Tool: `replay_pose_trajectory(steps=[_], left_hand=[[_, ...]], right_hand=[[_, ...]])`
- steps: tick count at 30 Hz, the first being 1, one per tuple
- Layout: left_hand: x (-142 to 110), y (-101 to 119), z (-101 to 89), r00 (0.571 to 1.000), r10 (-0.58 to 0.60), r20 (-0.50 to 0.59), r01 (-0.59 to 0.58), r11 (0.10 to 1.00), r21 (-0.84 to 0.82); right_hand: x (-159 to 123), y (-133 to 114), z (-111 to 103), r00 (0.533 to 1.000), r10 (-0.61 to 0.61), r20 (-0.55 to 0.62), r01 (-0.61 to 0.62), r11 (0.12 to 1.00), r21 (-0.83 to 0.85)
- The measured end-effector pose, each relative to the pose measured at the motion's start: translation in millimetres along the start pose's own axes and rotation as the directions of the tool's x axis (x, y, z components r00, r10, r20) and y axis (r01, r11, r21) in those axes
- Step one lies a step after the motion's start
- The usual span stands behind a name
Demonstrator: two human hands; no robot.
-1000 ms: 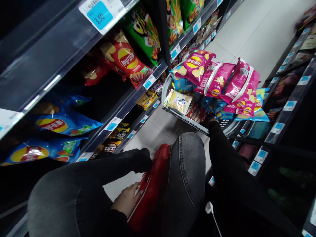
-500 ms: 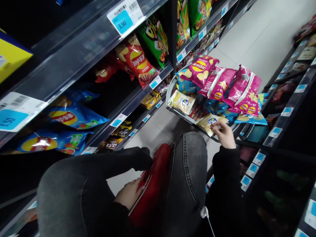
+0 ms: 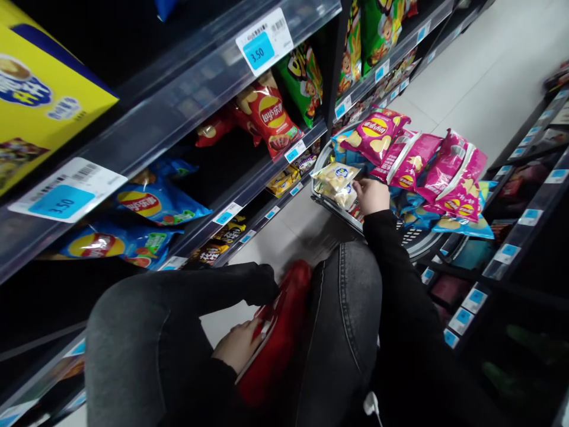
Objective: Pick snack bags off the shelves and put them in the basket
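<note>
My right hand [image 3: 371,196] is closed on a pale yellow snack packet [image 3: 336,177] at the near left rim of a grey basket [image 3: 413,242]. The basket is heaped with pink chip bags [image 3: 377,131] and blue bags [image 3: 411,209]. My left hand [image 3: 237,344] rests low between my knees, its fingers curled against a red bag [image 3: 278,338] that stands between my grey-jeaned legs. I am crouched in a shop aisle.
Shelves [image 3: 249,178] on the left hold red chip bags [image 3: 271,118], blue chip bags [image 3: 155,204], green bags [image 3: 302,74] and a yellow box [image 3: 40,95], with blue price tags [image 3: 262,44]. Dark shelving [image 3: 528,213] stands on the right. Pale floor tiles [image 3: 484,77] run ahead.
My right hand came up out of the basket holding a pale yellow packet and moved it left to the basket's near rim. The view tilted up and left. My left hand stayed put.
</note>
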State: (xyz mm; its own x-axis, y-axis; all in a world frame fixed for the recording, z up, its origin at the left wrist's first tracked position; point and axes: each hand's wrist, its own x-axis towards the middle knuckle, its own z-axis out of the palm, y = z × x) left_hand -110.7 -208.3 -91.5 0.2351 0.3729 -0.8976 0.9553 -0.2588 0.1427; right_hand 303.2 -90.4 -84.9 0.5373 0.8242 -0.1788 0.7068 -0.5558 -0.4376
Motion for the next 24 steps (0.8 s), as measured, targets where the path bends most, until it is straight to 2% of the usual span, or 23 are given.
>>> replay_pose_trajectory(steps=[1,2,4,5,6,8,12,15,18,21,24], left_hand=[[0,1,-0.4,1.0,0.005,0.008,-0.005,1.0,0.007],[-1,2,-0.8,1.0,0.011,0.014,-0.011,1.0,0.015],[-2,4,-1.4,1.0,0.018,0.015,-0.019,1.0,0.025],[-3,5,-1.4,1.0,0.019,0.015,-0.019,0.999,0.028],[-4,5,-1.3,1.0,0.017,0.012,-0.017,0.999,0.028],[-4,5,-0.4,1.0,0.017,0.004,-0.017,1.0,0.026],[-2,3,1.7,1.0,0.028,0.007,-0.029,0.999,0.034],[-3,5,0.2,1.0,0.008,0.006,-0.009,1.0,0.024],[-9,11,-4.2,0.999,0.036,-0.017,-0.037,0.999,-0.017],[-15,15,-7.1,0.993,0.104,-0.055,-0.106,0.993,-0.043],[-17,13,-4.6,0.987,0.12,-0.11,-0.127,0.99,-0.059]], right_hand=[[0,-9,0,0.992,-0.107,-0.071,0.101,0.991,-0.082],[2,-17,2,0.968,-0.239,-0.08,0.225,0.963,-0.147],[12,-28,14,0.888,-0.458,0.024,0.451,0.862,-0.232],[18,-29,22,0.856,-0.509,0.097,0.515,0.816,-0.263],[25,-28,30,0.841,-0.519,0.154,0.54,0.788,-0.296],[36,-21,44,0.856,-0.475,0.206,0.518,0.78,-0.351],[44,0,53,0.924,-0.346,0.163,0.382,0.856,-0.349],[39,7,45,0.951,-0.279,0.134,0.307,0.902,-0.303],[26,0,29,0.935,-0.337,0.105,0.353,0.894,-0.277],[9,-29,3,0.878,-0.477,0.04,0.472,0.847,-0.246],[-16,-84,-32,0.788,-0.616,0.004,0.611,0.78,-0.138]])
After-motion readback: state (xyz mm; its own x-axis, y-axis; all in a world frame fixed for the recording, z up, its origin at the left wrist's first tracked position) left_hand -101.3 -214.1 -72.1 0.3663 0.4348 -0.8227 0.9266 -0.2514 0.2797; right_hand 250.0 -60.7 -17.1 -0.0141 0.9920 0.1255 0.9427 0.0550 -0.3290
